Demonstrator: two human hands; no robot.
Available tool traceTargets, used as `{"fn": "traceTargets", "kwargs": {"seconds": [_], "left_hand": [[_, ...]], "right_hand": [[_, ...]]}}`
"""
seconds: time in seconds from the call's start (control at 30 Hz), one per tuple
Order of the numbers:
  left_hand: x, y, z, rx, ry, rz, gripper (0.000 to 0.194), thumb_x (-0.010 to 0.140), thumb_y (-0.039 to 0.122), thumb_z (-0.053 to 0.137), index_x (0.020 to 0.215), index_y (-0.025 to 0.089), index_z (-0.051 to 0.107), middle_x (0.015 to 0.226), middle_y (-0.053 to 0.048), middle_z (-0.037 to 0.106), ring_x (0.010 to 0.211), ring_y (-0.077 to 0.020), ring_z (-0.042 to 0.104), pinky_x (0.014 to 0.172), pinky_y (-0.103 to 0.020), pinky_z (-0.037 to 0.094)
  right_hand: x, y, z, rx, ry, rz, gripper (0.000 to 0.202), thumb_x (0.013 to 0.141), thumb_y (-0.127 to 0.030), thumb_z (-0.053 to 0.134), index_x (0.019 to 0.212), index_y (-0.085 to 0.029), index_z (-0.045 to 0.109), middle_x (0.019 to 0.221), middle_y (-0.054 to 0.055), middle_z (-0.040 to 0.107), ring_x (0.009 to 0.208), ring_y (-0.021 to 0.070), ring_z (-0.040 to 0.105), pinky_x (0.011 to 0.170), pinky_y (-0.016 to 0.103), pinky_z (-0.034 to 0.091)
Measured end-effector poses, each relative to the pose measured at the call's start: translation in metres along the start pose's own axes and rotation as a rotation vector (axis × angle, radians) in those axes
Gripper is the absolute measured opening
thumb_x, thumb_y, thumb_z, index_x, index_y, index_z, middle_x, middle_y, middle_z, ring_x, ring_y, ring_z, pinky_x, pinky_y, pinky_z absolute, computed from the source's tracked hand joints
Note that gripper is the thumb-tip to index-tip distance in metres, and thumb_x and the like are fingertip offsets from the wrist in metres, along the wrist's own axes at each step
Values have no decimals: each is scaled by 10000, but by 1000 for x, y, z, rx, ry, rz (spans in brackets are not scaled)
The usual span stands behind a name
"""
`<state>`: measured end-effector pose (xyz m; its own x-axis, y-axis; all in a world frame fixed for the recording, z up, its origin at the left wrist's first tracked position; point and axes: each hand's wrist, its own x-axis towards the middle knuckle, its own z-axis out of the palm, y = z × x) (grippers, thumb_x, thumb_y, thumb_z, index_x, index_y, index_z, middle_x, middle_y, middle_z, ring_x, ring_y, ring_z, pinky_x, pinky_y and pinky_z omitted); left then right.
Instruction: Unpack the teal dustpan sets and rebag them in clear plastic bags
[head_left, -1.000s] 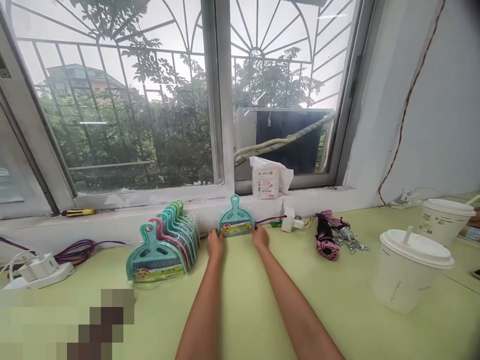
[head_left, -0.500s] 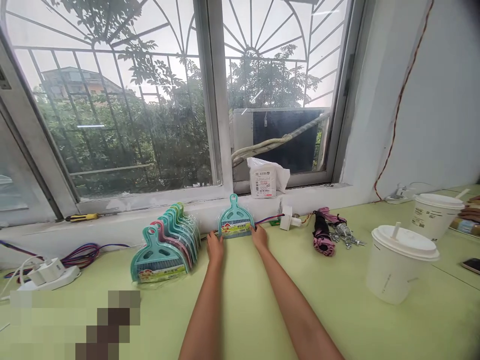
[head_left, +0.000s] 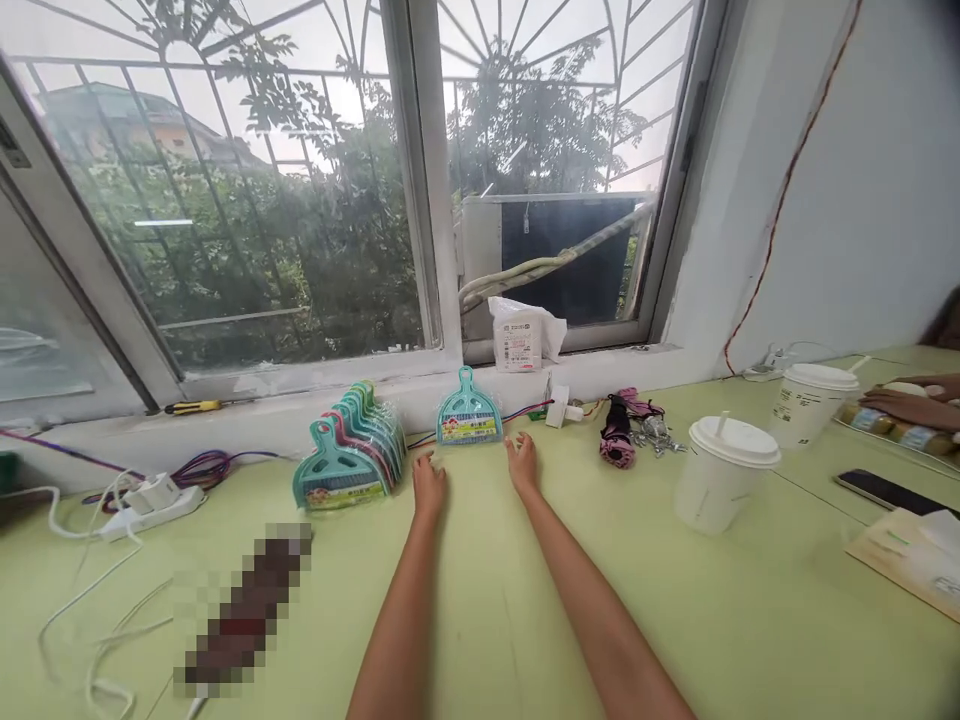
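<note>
A small teal dustpan and brush set (head_left: 469,412) in clear wrapping stands upright against the wall below the window. My left hand (head_left: 429,484) is in front of its left side, fingers loosely curled and apart, holding nothing. On the other side, my right hand (head_left: 523,462) is just off the set's lower right corner, thumb and fingers spread with nothing between them. To the left stands a row of several similar wrapped dustpan sets (head_left: 349,455), mostly teal with a pink and a green one among them.
White lidded cups (head_left: 724,475) stand at the right, near a folded pink-and-black umbrella (head_left: 619,430) and a phone (head_left: 896,490). A power strip (head_left: 154,508) with cables lies at the left, near a pixelated dark object (head_left: 247,615). Another person's hand (head_left: 911,405) shows at far right.
Both hands have let go of the single dustpan set and drawn back slightly towards me. The set stays standing against the wall. The view has tilted down, showing more of the table.
</note>
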<state>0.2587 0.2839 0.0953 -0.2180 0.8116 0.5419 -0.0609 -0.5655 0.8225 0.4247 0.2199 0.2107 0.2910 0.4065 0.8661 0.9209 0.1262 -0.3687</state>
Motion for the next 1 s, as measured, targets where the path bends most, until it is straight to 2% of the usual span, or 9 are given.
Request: {"fn": "traceTargets", "kwargs": {"seconds": [0.13,0.27,0.4,0.5,0.63,0.73,0.87,0.93,1.0], "left_hand": [[-37,8,-15,-61,-82,38,291,754,22,503,1010,126,597,1053,-105,520,895,-164,575,894,-345,463],[-77,15,-35,-113,-142,57,258,727,-6,495,895,135,632,985,-80,539,845,-145,573,860,-315,476],[-115,21,-59,-130,-166,55,269,721,-17,471,861,144,635,956,-67,557,805,-133,568,830,-302,479],[-142,26,-76,-161,-167,37,258,743,4,456,854,152,636,953,-69,570,811,-136,572,826,-299,476],[-162,29,-94,-251,-131,-17,269,761,26,437,874,158,643,1008,-76,575,792,-127,582,791,-284,485],[-149,19,-117,-250,49,-103,294,741,12,451,932,147,630,1043,-90,575,821,-136,580,796,-286,489],[-94,-5,-169,-67,348,-193,365,710,37,546,1059,145,569,1100,-108,558,935,-186,561,896,-356,456],[-62,-15,-195,90,420,-197,437,658,78,642,1080,138,544,1096,-118,557,1087,-245,508,974,-396,399],[-34,-21,-216,187,415,-195,514,611,141,714,1088,132,520,1107,-133,553,1132,-280,489,973,-414,393]], "right_hand": [[-30,-2,-28,-8,-148,-33,328,758,-177,468,1061,-136,585,1082,130,607,1011,213,571,946,348,416],[-64,-7,-54,-57,-313,-124,264,724,-121,432,857,-154,658,963,97,614,899,192,592,928,345,436],[-101,-16,-79,-19,-384,-191,271,719,-113,424,830,-179,662,955,69,611,899,179,588,911,345,455],[-128,-24,-99,-5,-427,-188,280,738,-119,413,845,-188,663,983,65,610,920,175,587,905,344,459],[-150,-34,-115,-8,-509,-194,285,768,-131,405,872,-198,662,1027,63,605,954,173,583,913,347,455],[-153,-38,-116,-47,-545,-235,282,766,-123,408,852,-204,665,999,58,619,993,184,568,930,364,438],[-149,-41,-110,-108,-544,-252,283,762,-108,420,855,-209,668,991,45,632,987,180,572,937,360,422],[-147,-42,-107,-129,-537,-256,276,763,-102,433,851,-213,670,985,40,637,977,175,580,932,344,420],[-146,-43,-105,-138,-539,-258,265,765,-100,453,848,-218,675,984,39,640,969,173,586,924,327,421]]}}
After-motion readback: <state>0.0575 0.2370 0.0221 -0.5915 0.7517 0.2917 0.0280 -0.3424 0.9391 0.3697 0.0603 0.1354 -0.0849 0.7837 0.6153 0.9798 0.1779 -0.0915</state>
